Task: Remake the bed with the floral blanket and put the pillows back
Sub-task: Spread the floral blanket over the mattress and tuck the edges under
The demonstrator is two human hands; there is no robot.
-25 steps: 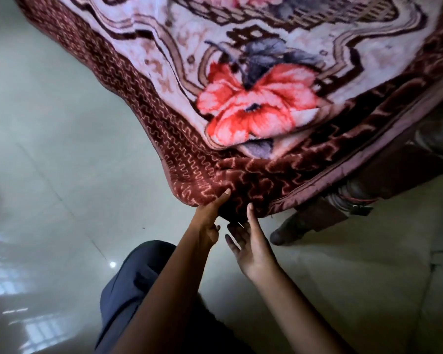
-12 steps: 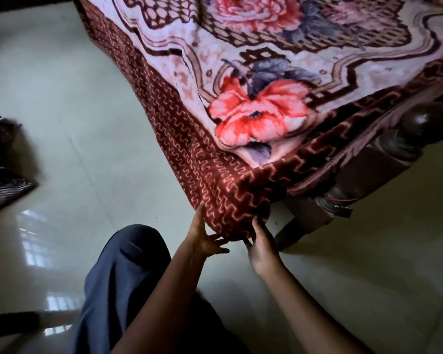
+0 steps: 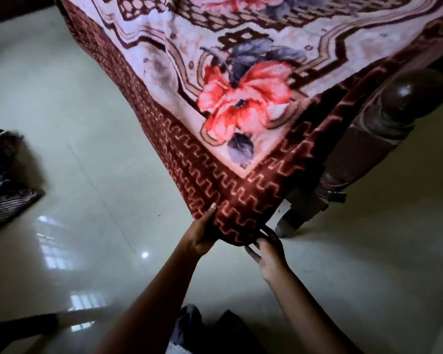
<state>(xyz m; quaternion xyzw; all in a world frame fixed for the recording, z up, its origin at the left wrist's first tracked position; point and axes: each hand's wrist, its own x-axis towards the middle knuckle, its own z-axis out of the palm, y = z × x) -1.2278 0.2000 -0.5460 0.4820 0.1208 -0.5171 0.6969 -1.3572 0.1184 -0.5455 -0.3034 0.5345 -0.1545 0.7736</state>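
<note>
Left hand (image 3: 200, 237) grips hanging corner of floral blanket (image 3: 241, 106), thumb on top — right hand (image 3: 269, 251) just beside, fingers (image 3: 265, 232) curled on hem. Bedpost (image 3: 384, 123) up-right of right hand.

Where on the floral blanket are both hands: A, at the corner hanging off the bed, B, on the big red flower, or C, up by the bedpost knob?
A: the left hand and right hand hold the floral blanket at its hanging maroon corner.
</note>
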